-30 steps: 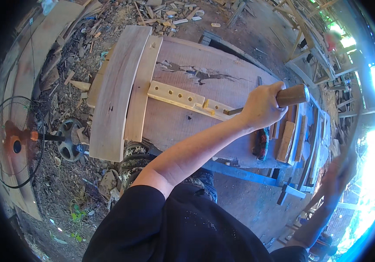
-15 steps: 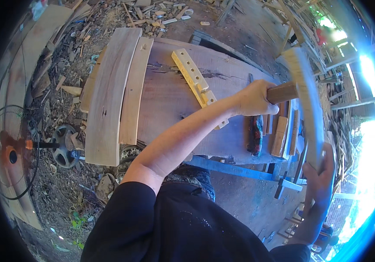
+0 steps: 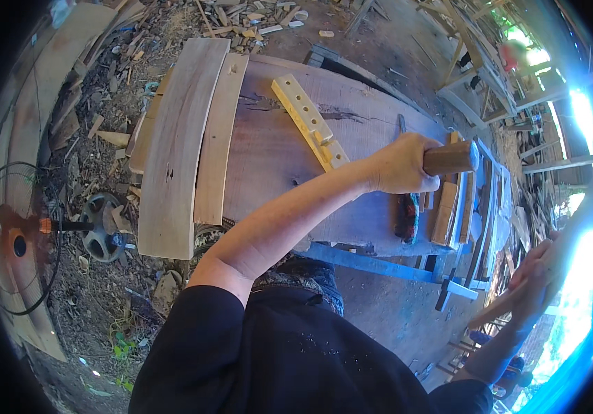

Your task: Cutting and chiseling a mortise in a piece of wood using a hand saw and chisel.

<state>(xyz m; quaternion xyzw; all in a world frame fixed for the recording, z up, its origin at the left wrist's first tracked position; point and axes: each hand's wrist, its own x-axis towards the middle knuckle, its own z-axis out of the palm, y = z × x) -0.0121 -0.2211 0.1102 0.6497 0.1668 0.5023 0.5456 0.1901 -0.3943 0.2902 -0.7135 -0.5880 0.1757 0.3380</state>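
Note:
My left hand (image 3: 403,165) is closed round a brown wooden block (image 3: 451,158), whose squared end points to the right above the bench. Far to the right, my right hand (image 3: 532,276) grips a wooden board (image 3: 500,308). Glare and blur hide much of that board's outline. Under my left forearm, a pale yellow wooden bar (image 3: 303,114) with a row of round holes lies aslant on a broad wooden slab (image 3: 262,159); the forearm covers its near end.
Two planks, a wide one (image 3: 179,152) and a narrower one (image 3: 217,141), lie across the slab's left end. Wood strips (image 3: 445,214) and a clamp (image 3: 456,292) are at its right. A fan (image 3: 20,245) stands far left, and scrap wood (image 3: 241,21) litters the ground behind.
My right hand has swung the board away to the right, apart from the block. My left hand keeps its hold on the block, nearly in place.

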